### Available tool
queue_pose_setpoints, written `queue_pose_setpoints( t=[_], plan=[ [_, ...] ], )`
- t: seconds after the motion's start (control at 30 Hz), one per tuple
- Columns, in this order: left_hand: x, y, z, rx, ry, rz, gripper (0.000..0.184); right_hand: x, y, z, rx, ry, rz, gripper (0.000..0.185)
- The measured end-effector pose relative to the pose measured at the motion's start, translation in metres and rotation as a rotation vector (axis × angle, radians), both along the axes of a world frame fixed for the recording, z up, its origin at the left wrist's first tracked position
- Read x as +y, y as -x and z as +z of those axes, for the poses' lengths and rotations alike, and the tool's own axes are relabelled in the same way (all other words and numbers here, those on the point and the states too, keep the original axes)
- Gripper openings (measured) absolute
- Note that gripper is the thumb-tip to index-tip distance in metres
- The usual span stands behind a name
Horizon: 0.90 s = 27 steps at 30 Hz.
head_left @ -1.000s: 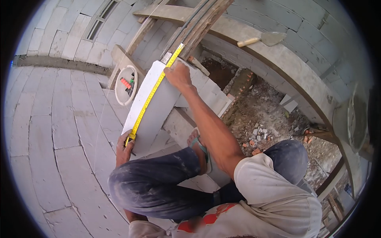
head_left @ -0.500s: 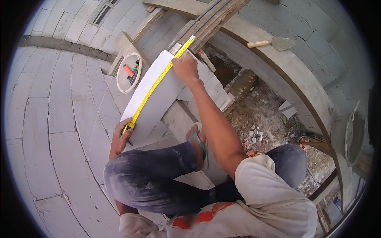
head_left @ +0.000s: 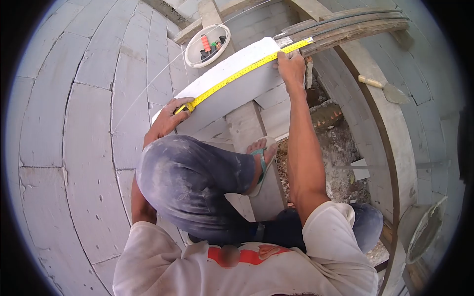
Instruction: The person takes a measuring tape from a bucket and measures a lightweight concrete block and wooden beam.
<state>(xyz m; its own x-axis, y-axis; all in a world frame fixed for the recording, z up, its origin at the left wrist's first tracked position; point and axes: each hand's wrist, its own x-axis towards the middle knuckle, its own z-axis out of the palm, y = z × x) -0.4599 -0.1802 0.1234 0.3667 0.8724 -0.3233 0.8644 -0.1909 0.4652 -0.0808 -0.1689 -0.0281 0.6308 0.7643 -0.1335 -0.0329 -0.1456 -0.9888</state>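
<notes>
A yellow tape measure [head_left: 237, 75] is drawn out along the top edge of a pale block [head_left: 222, 102] in the wall. My left hand [head_left: 170, 117] grips its case near the block's left end, fingers wrapped round it. Close to the blade's far end, my right hand [head_left: 291, 68] pinches the tape at the block's right end. The blade's tip runs past the block, over timber boards [head_left: 345, 35] with steel bars on them.
A white tub [head_left: 189, 56] holding a red-handled item and small dark pieces stands behind the block. A trowel [head_left: 395, 93] rests on a concrete ledge [head_left: 390, 133] at right. Below it a bucket [head_left: 424, 232] shows. A thin string [head_left: 160, 74] crosses the block wall [head_left: 89, 133].
My view has turned, so the block and tape lie flatter across the picture and farther right. Both hands still hold the stretched tape.
</notes>
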Motion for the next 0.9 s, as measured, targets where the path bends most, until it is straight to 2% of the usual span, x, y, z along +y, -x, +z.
queue_pose_setpoints(
  t=[0.27,0.4,0.6,0.8,0.9],
  plan=[
    [-0.005,-0.008,0.006,-0.023,0.004,0.009,0.053,0.002,0.002,-0.005,-0.002,-0.033,-0.051,0.029],
    [-0.006,-0.009,0.005,-0.041,-0.017,-0.055,0.05,-0.001,0.002,0.002,0.064,-0.009,-0.023,0.045],
    [-0.005,-0.007,0.003,-0.074,0.031,-0.005,0.051,-0.006,0.003,0.01,0.056,0.007,-0.027,0.051],
    [-0.004,-0.003,0.001,-0.075,-0.054,-0.098,0.049,-0.007,0.003,0.008,0.049,-0.019,-0.04,0.047],
    [-0.006,-0.005,0.004,-0.084,0.012,-0.039,0.048,0.007,0.003,-0.013,0.025,-0.019,-0.037,0.044]
  ],
)
